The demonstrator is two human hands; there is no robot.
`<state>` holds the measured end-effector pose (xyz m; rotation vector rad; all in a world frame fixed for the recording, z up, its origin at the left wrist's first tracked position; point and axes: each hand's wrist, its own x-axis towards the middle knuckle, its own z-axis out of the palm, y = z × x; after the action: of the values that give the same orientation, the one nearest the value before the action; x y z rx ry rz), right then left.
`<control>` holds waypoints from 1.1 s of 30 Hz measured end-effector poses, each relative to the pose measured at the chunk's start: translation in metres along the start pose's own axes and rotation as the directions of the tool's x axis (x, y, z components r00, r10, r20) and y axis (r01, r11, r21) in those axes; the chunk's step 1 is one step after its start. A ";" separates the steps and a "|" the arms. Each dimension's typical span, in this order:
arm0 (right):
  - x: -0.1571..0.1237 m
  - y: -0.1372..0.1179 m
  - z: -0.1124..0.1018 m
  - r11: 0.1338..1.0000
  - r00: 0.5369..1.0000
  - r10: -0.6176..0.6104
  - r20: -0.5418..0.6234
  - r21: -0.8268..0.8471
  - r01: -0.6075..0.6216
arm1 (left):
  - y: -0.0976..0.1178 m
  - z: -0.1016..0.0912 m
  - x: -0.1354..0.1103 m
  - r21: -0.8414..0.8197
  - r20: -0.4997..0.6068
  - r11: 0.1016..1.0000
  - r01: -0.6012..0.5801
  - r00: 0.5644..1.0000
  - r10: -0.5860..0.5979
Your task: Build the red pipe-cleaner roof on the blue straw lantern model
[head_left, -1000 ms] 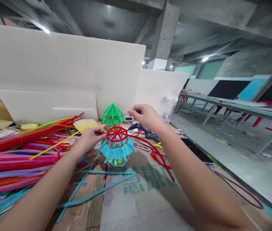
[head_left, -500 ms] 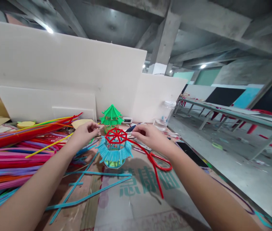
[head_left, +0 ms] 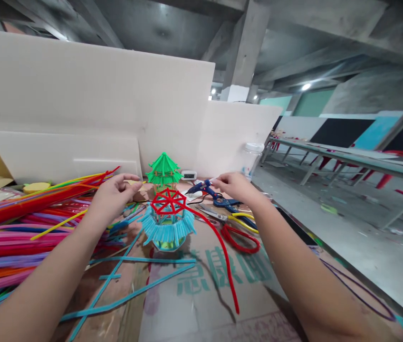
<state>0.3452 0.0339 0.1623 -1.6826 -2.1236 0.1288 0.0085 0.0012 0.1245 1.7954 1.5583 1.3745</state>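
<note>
A small pavilion model made of pipe cleaners [head_left: 167,228] stands at the middle of the table, with a light-blue skirt roof and a green pointed top [head_left: 164,166]. At its front is a red spoked octagon frame [head_left: 168,201], from which a long red pipe cleaner [head_left: 225,247] trails down to the right. Left of the model, my left hand [head_left: 114,197] is closed in a pinch; what its fingertips hold, if anything, is too small to tell. My right hand [head_left: 233,185] pinches the rear end of a blue glue gun [head_left: 205,188], where a whitish stick shows.
Bundles of coloured pipe cleaners [head_left: 12,235] cover the left side. Cut blue strips [head_left: 130,297] lie in front. Scissors with red handles [head_left: 240,240], yellow-handled pliers [head_left: 244,221] and a phone [head_left: 296,228] lie to the right. A clear jar [head_left: 253,156] and white boards [head_left: 173,128] stand behind.
My right hand has moved from beside the red frame, up and right, to the glue gun. My left hand has drawn slightly left. The red pipe cleaner now hangs in a smoother curve.
</note>
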 end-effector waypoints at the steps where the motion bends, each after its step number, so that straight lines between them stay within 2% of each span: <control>1: 0.004 0.009 0.005 1.000 0.999 0.025 0.021 -0.018 -0.024 | 0.004 -0.001 -0.002 0.018 -0.011 1.000 0.013 1.000 -0.013; 3: 0.010 0.025 0.018 0.997 0.997 0.061 0.043 -0.042 -0.059 | 0.010 -0.002 -0.003 0.032 -0.014 0.999 0.006 1.000 -0.005; 8: 0.028 0.047 0.057 0.996 0.994 0.084 0.072 -0.007 -0.084 | 0.021 0.002 -0.007 -0.015 0.070 0.982 -0.190 0.979 0.191; 11: 0.039 0.052 0.075 0.993 0.987 0.106 0.117 0.031 -0.111 | 0.035 0.006 -0.016 0.074 0.127 0.960 -0.270 0.957 0.260; 13: 0.045 0.054 0.086 0.990 0.983 0.123 0.136 0.048 -0.131 | 0.044 0.010 -0.024 0.171 0.162 0.896 -0.410 0.909 0.385; 16: 0.053 0.053 0.096 0.986 0.980 0.150 0.132 0.059 -0.159 | 0.051 0.019 -0.034 0.290 0.226 0.757 -0.585 0.811 0.540; 18: 0.055 0.050 0.096 0.984 0.982 0.152 0.113 0.071 -0.160 | 0.052 0.023 -0.037 0.332 0.261 0.706 -0.626 0.780 0.568; 20: 0.055 0.048 0.092 0.985 0.987 0.138 0.084 0.091 -0.145 | 0.052 0.024 -0.038 0.336 0.280 0.689 -0.642 0.767 0.577; 22: 0.051 0.045 0.084 0.985 0.991 0.128 0.041 0.115 -0.132 | 0.051 0.021 -0.037 0.317 0.259 0.706 -0.633 0.774 0.578; 23: 0.048 0.044 0.080 0.983 0.991 0.132 0.015 0.129 -0.133 | 0.051 0.019 -0.036 0.298 0.238 0.736 -0.608 0.794 0.560; 26: 0.035 0.039 0.065 0.973 0.984 0.162 -0.069 0.176 -0.147 | 0.052 0.013 -0.033 0.162 0.173 0.885 -0.437 0.895 0.410; 28: 0.023 0.033 0.055 0.967 0.978 0.176 -0.115 0.208 -0.150 | 0.054 0.010 -0.033 0.022 0.190 0.951 -0.308 0.935 0.299; 30: 0.010 0.024 0.044 0.960 0.975 0.180 -0.132 0.242 -0.144 | 0.056 0.008 -0.033 -0.084 0.226 0.965 -0.250 0.938 0.263; 33: -0.009 0.006 0.026 0.949 0.979 0.170 -0.112 0.286 -0.132 | 0.059 0.006 -0.034 -0.151 0.254 0.954 -0.260 0.922 0.291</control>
<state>0.3427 0.0321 0.1346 -1.6343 -1.7831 0.3324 0.0476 -0.0453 0.1548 2.0895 1.0934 1.2371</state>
